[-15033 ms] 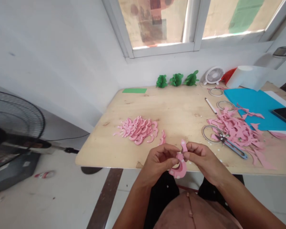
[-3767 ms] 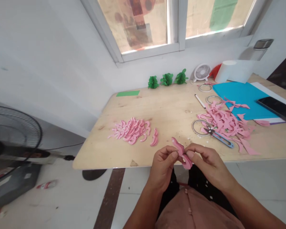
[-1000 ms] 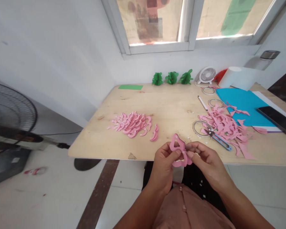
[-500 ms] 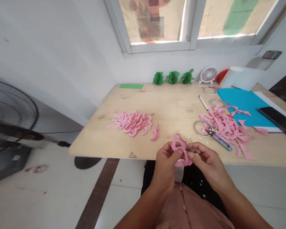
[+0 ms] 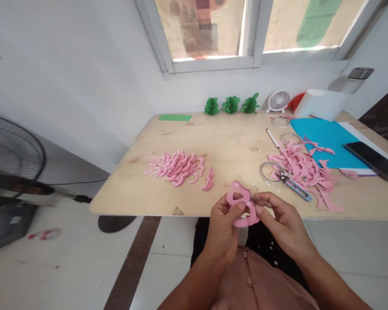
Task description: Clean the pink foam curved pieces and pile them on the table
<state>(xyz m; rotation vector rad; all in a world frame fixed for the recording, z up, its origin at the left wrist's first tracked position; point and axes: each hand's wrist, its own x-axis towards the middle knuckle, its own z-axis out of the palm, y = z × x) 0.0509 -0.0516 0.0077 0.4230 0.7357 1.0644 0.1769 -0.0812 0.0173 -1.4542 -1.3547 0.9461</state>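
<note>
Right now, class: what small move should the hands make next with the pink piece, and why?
Probably press the join tighter: left hand and right hand both pinch the pink looped piece where its two loops meet, fingertips almost touching.

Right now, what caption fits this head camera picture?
Left hand and right hand pinch a looped pink piece by the wooden table near pink cutouts.

A home craft corner: wooden table (image 5: 233, 142), pink paper cutouts (image 5: 177, 165), scissors (image 5: 294, 186).
</note>
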